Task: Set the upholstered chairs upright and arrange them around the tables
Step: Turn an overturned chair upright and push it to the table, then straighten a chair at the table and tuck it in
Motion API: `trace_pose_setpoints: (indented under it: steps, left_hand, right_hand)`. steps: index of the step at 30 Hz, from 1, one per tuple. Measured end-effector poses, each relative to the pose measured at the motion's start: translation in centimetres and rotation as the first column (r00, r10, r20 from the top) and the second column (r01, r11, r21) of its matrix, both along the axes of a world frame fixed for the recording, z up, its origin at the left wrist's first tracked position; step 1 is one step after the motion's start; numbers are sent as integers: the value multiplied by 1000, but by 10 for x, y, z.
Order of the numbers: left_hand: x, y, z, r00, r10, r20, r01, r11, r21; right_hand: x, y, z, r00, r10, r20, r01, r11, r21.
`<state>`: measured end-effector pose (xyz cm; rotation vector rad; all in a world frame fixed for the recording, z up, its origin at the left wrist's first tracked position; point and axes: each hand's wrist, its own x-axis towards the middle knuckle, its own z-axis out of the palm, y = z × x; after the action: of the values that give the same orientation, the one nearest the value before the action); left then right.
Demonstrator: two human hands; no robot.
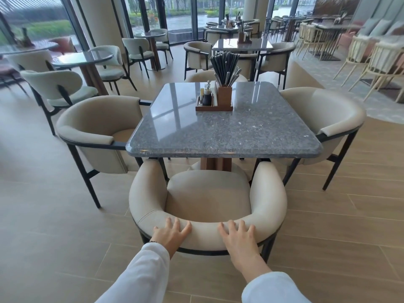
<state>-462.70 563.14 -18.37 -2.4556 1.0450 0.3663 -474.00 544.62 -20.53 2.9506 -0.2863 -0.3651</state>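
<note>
Left hand [172,231] and right hand [238,234] are laid flat on the padded back of the nearest chair [207,193], fingers spread and straight, nothing gripped. The chair is found upright, facing the table [223,127], its arm tips just below the near edge. An even push from both hands is advised, so that it is kept square. The left chair [98,119] and right chair [328,114] are noted tucked in; a far chair [196,76] is seen beyond.
</note>
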Motion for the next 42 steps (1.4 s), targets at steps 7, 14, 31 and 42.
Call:
trace_pose_setpoints:
  steps: [7,14,31,42]
  left_hand:
    - [0,-11,8,997,-12,-79,13,1000,17]
    - [6,-51,55,931,183,-314,-195,981,-5]
    - [-78,-296,203,446,39,-894,-820,418,-391]
    - [-119,-511,225,262,-272,-926,-963,-7,-271]
  right_hand:
    - [7,-10,8,995,-8,-102,4,999,-41]
    - [21,-48,73,990,-52,-130,91,945,315]
    - [-146,-284,166,728,-684,-47,388,355,850]
    - [-176,-499,222,575,-814,-81,206,49,977]
